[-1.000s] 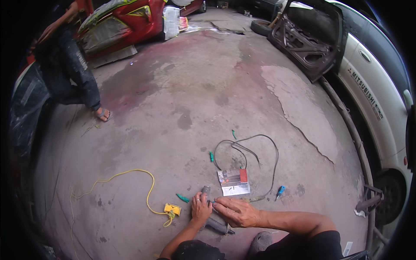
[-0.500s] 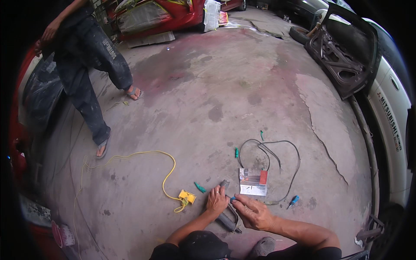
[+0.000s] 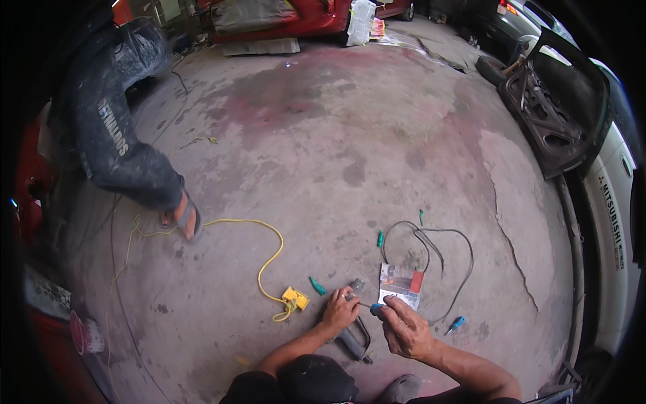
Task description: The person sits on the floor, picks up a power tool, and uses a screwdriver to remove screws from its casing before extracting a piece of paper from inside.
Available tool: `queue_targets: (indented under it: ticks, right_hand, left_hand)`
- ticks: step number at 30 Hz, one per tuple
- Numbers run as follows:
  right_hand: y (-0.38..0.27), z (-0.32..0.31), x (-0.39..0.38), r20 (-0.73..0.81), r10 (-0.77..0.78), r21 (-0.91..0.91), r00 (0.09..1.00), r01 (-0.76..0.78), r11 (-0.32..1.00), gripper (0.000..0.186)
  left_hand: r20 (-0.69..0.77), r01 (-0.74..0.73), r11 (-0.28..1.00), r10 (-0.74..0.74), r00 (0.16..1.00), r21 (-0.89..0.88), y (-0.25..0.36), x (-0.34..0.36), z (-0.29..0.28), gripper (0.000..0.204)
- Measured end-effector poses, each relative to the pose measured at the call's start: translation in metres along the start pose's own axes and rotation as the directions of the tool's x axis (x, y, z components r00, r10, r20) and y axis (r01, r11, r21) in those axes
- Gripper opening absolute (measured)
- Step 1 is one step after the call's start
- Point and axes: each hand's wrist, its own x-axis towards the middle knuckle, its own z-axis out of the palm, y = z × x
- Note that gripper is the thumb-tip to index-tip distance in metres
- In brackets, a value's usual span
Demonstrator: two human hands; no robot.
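My left hand [image 3: 341, 310] is closed around the front part of a grey power tool [image 3: 351, 345] with a dark loop handle, lying on the floor. Its grey front end shows just past my fingers. In my right hand [image 3: 409, 330] is a screwdriver with a blue handle [image 3: 377, 309]. Its shaft points left at the tool beside my left fingers; the tip's contact is too small to make out. A printed leaflet [image 3: 398, 279] lies beyond my right hand, next to a looped black cable [image 3: 472, 252]. Another blue-handled screwdriver [image 3: 456, 324] rests on the floor at the right.
A yellow socket box [image 3: 296, 298] with a yellow cord [image 3: 277, 249] lies left of my hands. Small green pieces [image 3: 317, 285] are scattered about. A person in dark trousers [image 3: 128, 151] walks at the left. A car panel [image 3: 552, 101] leans against a white car [image 3: 612, 209] at the right.
The person at the left has stepped nearer. My right hand has drawn back slightly from my left, showing more of the screwdriver's shaft. The whole view has shifted a little.
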Motion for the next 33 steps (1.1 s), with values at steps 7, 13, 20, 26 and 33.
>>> queue_targets:
  ticks: [7, 13, 20, 26, 33]
  right_hand:
    - [-0.001, -0.004, 0.001, 0.068, 0.010, 0.028, 0.998, -0.012, 1.000, 0.052]
    - [0.003, 0.015, -0.006, -0.045, -0.073, -0.069, 0.996, 0.070, 0.995, 0.045]
    - [-0.006, -0.004, 0.000, 0.004, -0.023, -0.040, 1.000, 0.023, 0.999, 0.050]
    - [-0.003, 0.007, 0.008, -0.064, -0.066, -0.054, 0.996, 0.063, 0.997, 0.045]
    - [-0.014, -0.004, 0.015, -0.059, -0.019, -0.028, 0.998, 0.017, 0.999, 0.042]
  left_hand:
    - [0.047, 0.026, 0.998, -0.029, 0.998, 0.064, 0.001, 0.000, -0.003, 0.024]
    - [0.069, 0.028, 0.997, -0.033, 0.997, 0.070, 0.002, -0.001, -0.002, 0.020]
    - [-0.004, -0.050, 0.985, 0.051, 0.999, 0.164, 0.003, 0.000, -0.006, 0.016]
    - [0.004, -0.036, 0.976, 0.036, 0.999, 0.217, 0.009, 0.000, -0.010, 0.015]
    - [0.006, -0.032, 0.979, 0.031, 0.999, 0.203, 0.007, -0.001, -0.012, 0.015]
